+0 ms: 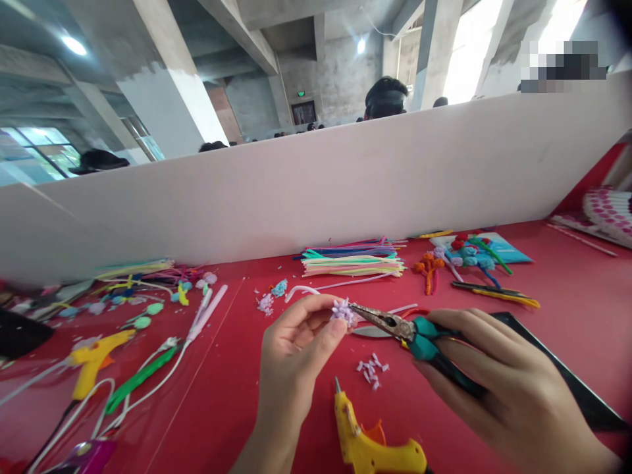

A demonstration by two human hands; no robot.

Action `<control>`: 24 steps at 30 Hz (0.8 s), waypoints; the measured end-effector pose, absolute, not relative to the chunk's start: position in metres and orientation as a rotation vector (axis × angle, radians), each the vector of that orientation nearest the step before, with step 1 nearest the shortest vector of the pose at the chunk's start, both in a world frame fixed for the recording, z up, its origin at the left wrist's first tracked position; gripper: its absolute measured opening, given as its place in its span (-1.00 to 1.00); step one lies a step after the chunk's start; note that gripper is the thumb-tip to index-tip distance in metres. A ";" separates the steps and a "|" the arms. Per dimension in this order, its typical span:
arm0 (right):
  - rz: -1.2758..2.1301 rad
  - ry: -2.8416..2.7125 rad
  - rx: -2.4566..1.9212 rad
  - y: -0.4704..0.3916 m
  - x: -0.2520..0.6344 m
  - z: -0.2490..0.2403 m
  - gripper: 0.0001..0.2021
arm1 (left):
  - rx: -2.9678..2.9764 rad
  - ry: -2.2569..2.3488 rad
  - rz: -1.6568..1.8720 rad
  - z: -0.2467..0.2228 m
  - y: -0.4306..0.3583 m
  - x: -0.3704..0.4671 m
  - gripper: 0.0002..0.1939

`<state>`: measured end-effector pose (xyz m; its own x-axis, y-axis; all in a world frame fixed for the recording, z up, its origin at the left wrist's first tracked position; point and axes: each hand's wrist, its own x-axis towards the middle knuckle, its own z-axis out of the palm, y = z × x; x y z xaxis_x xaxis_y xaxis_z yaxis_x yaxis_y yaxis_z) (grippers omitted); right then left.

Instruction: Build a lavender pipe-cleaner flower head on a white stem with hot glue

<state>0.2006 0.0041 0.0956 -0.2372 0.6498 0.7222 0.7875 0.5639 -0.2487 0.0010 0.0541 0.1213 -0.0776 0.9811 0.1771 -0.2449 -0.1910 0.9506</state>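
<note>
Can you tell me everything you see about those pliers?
The pliers have a long, tapered metal nose, dull with brownish, rust-like patches, and teal and black handles that look like plastic or rubber. The right hand grips the handles above the red table. The nose points left and slightly up, its tip at a small lilac tuft pinched in the left hand. Whether the tip grips it is hard to tell.

Behind a white partition, a grey concrete room shows part-painted pillars, ceiling beams, lit lamps and windows.
</note>
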 end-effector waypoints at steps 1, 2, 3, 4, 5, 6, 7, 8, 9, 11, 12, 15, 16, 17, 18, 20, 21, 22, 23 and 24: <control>-0.221 -1.969 -1.153 0.004 0.201 0.095 -0.97 | 1.114 0.973 1.499 0.122 0.054 0.002 -0.83; -0.237 -1.971 -1.154 0.004 0.201 0.094 -0.97 | 1.107 0.978 1.501 0.122 0.054 0.002 -0.83; -0.263 -1.971 -1.157 0.004 0.201 0.094 -0.97 | 1.105 0.973 1.498 0.122 0.054 0.002 -0.83; -0.298 -1.969 -1.162 0.004 0.201 0.093 -0.97 | 1.110 0.957 1.488 0.122 0.054 0.002 -0.84; -0.339 -1.973 -1.165 0.004 0.200 0.092 -0.97 | 1.118 0.936 1.474 0.122 0.054 0.001 -0.84; -0.385 -1.976 -1.167 0.004 0.200 0.092 -0.97 | 1.126 0.914 1.461 0.123 0.054 0.001 -0.85; -0.436 -1.980 -1.163 0.004 0.200 0.092 -0.96 | 1.132 0.897 1.450 0.123 0.054 0.000 -0.85; -0.488 -1.983 -1.157 0.004 0.199 0.092 -0.95 | 1.132 0.884 1.443 0.123 0.054 0.000 -0.86; -0.539 -1.987 -1.149 0.004 0.199 0.092 -0.95 | 1.129 0.879 1.440 0.124 0.053 0.000 -0.86; -0.636 -1.987 -1.134 0.002 0.198 0.092 -0.97 | 1.109 0.884 1.433 0.126 0.052 0.000 -0.87; -0.676 -1.986 -1.130 0.002 0.198 0.092 -0.95 | 1.100 0.885 1.420 0.127 0.051 0.000 -0.87; -0.735 -1.990 -1.139 -0.001 0.198 0.092 -0.92 | 1.083 0.894 1.374 0.128 0.049 -0.001 -0.87; -0.737 -1.990 -1.144 -0.001 0.198 0.091 -0.92 | 1.082 0.894 1.366 0.129 0.049 -0.001 -0.87; -0.735 -1.990 -1.149 -0.001 0.198 0.091 -0.91 | 1.084 0.894 1.362 0.129 0.048 -0.001 -0.86; -0.729 -1.986 -1.154 -0.001 0.198 0.091 -0.91 | 1.086 0.894 1.362 0.129 0.048 -0.001 -0.85; -0.708 -1.979 -1.164 0.000 0.198 0.092 -0.94 | 1.083 0.896 1.366 0.128 0.048 0.001 -0.83; -0.696 -1.976 -1.169 0.001 0.197 0.093 -0.95 | 1.079 0.897 1.373 0.128 0.048 0.002 -0.83; -0.684 -1.973 -1.173 0.002 0.197 0.094 -0.96 | 1.074 0.900 1.386 0.127 0.049 0.003 -0.82; -0.677 -1.965 -1.178 0.002 0.197 0.094 -0.95 | 1.069 0.912 1.412 0.127 0.050 0.004 -0.82; -0.673 -1.960 -1.185 0.002 0.197 0.095 -0.95 | 1.070 0.936 1.453 0.126 0.050 0.004 -0.81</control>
